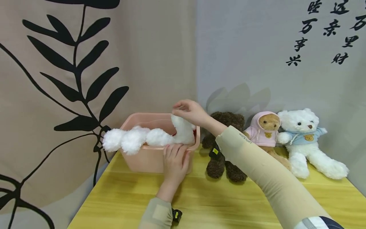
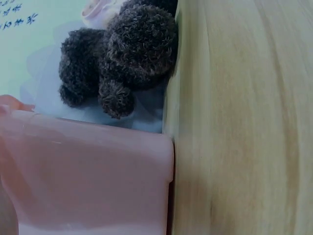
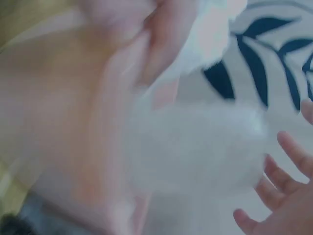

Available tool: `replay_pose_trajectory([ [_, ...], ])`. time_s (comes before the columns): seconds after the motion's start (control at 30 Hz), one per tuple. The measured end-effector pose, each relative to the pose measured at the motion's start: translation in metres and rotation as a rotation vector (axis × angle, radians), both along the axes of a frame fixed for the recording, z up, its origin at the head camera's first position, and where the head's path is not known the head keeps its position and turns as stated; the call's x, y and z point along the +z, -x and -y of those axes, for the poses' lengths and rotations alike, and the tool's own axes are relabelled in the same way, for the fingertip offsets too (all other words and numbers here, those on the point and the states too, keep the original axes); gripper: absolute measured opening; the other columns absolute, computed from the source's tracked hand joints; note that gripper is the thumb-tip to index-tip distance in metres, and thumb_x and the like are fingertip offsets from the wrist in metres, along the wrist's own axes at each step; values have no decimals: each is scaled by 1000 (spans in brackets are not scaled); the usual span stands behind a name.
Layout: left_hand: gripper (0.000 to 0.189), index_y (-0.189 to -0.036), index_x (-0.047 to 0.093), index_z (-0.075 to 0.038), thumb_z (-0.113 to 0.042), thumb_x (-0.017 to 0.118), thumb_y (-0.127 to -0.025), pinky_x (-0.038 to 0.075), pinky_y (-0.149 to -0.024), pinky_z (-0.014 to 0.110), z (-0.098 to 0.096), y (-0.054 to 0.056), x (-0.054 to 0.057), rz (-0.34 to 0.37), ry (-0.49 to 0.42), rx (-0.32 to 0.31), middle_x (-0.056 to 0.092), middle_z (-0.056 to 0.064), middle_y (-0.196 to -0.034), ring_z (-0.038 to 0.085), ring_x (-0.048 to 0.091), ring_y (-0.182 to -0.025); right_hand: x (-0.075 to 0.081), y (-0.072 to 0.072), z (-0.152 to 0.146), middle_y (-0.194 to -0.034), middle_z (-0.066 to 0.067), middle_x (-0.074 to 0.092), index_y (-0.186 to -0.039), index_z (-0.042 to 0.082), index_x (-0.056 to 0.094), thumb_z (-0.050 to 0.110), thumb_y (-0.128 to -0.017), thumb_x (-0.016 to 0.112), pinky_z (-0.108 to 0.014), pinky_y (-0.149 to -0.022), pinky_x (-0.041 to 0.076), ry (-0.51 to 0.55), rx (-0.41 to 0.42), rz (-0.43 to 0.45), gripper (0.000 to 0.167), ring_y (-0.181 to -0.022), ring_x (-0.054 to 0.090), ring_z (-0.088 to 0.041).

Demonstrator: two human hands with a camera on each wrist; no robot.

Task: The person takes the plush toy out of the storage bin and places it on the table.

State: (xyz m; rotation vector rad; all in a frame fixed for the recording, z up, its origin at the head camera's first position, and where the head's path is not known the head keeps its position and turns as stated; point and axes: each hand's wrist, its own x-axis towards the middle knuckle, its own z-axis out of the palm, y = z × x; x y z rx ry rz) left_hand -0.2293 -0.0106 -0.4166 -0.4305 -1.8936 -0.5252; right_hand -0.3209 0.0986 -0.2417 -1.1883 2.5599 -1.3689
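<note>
A white plush toy [image 1: 134, 140] lies in a pink plastic bin [image 1: 148, 160], its fluffy parts hanging over the left end. One white limb [image 1: 183, 130] sticks up at the right end. My left hand [image 1: 175, 162] holds the front rim, fingers over the edge beside the plush and thumb outside. Just above the raised limb is my right hand [image 1: 188, 111]; in the right wrist view its fingers [image 3: 288, 191] are spread, with a blurred white limb [image 3: 200, 147] beside them and nothing in their grasp. The plush's face is not visible.
Right of the bin sits a dark brown plush [image 1: 228, 119], partly behind my right arm. Farther right are a brown bear in a pink hood [image 1: 267, 127] and a white bear in a blue top [image 1: 303, 127]. The wooden table [image 1: 114, 197] meets a curtain behind.
</note>
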Motion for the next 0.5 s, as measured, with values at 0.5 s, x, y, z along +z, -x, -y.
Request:
replay_pose_trajectory([
  [0.5,46,-136,47,-6,-26,56,-96,23,-110,47,6,10,-54,227,61,14,47,12,-136,28,41,-126,7,-75,135,-160,7,10,-152,39,24,64,-80,65,-42,-107,33,-414,218,-216,87,-139,31,-17],
])
